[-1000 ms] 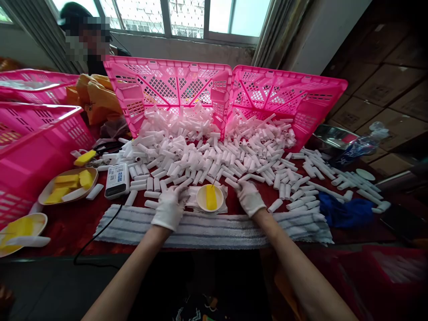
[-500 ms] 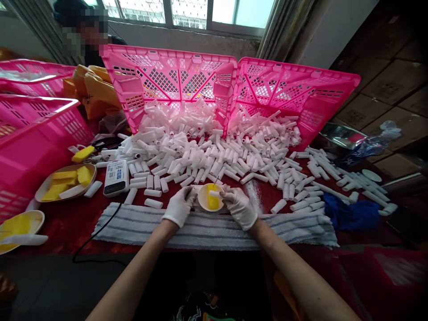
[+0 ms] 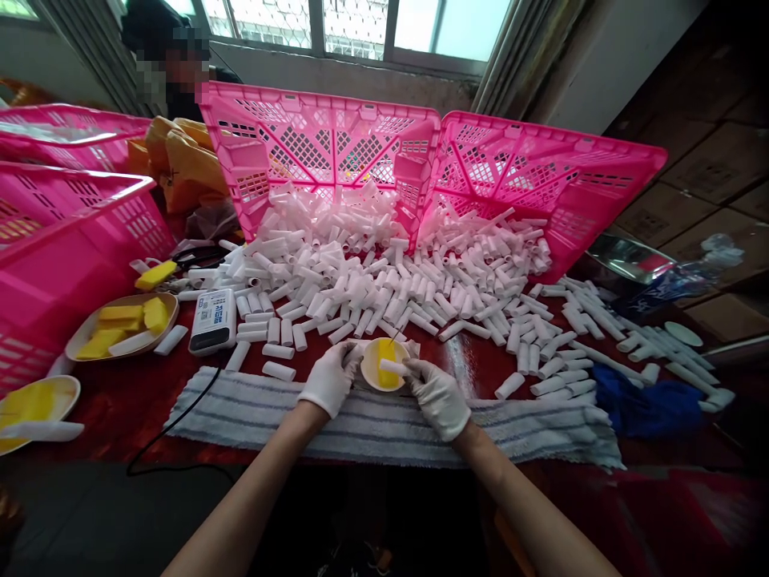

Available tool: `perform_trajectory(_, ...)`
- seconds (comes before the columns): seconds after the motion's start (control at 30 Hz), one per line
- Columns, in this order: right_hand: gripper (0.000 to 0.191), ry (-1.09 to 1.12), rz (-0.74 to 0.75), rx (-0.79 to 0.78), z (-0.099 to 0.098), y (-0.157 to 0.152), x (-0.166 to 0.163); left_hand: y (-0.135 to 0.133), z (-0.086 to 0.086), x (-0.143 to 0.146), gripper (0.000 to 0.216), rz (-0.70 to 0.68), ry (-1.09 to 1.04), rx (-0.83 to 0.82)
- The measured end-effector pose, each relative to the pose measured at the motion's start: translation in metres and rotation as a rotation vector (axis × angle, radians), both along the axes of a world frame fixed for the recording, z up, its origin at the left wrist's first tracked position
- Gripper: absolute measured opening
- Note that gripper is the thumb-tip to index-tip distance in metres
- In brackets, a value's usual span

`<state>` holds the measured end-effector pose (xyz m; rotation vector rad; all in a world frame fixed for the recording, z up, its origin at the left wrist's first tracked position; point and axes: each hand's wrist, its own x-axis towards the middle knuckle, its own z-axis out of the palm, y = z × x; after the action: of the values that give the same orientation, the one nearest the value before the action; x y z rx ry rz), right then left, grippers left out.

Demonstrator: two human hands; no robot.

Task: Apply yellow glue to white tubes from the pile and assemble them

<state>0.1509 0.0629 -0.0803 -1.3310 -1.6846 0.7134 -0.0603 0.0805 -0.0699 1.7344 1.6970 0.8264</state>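
Both my hands wear thin white gloves. A small cream dish [image 3: 370, 353] lies between them at the far edge of the striped towel [image 3: 264, 409], a yellow sponge-like block [image 3: 385, 377] inside it. A thin dark stick or needle rises from the block. My right hand [image 3: 440, 399] is closed on a short white tube [image 3: 393, 367], whose free end lies over the yellow block. At the dish's left side, the fingers of my left hand [image 3: 330, 377] are curled together; what they pinch is hidden.
Beyond the dish spreads a big heap of white tubes [image 3: 384, 280], spilling from two tipped pink baskets [image 3: 556, 152]. Left are a white boxy device [image 3: 214, 320] with a black cable, plates of yellow blocks [image 3: 75, 344] and more baskets. A blue cloth [image 3: 642, 405] lies right. Another person stands behind.
The view has shifted a little, so most things appear slightly right and lower. My right hand still holds the white tube over the yellow block, the tube now tilted slightly more.
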Motion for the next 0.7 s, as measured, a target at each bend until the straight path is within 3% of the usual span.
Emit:
perform_trajectory(0.1,0.017,-0.115,-0.046,0.148,-0.006,-0.001,0.001,0.0,-0.001,0.0,0.043,0.001,0.002,-0.008)
perform_trajectory(0.23,0.029,-0.071,-0.032,0.025,-0.007,-0.005,0.001,0.001,-0.002,0.0,0.039,-0.017,-0.047,-0.011)
perform_trajectory(0.3,0.025,-0.048,-0.039,-0.021,-0.004,-0.007,0.0,0.001,-0.003,0.0,0.038,-0.024,-0.096,-0.016)
perform_trajectory(0.43,0.014,-0.115,-0.035,0.103,0.001,-0.011,-0.001,0.0,-0.005,0.001,0.037,-0.025,-0.175,-0.019)
perform_trajectory(0.57,0.023,-0.154,-0.03,0.052,-0.002,-0.012,0.001,-0.001,-0.007,0.003,0.035,-0.005,-0.267,-0.023)
perform_trajectory(0.7,0.011,-0.144,0.006,0.129,0.002,-0.015,-0.001,-0.005,-0.004,0.005,0.034,-0.002,-0.458,0.003)
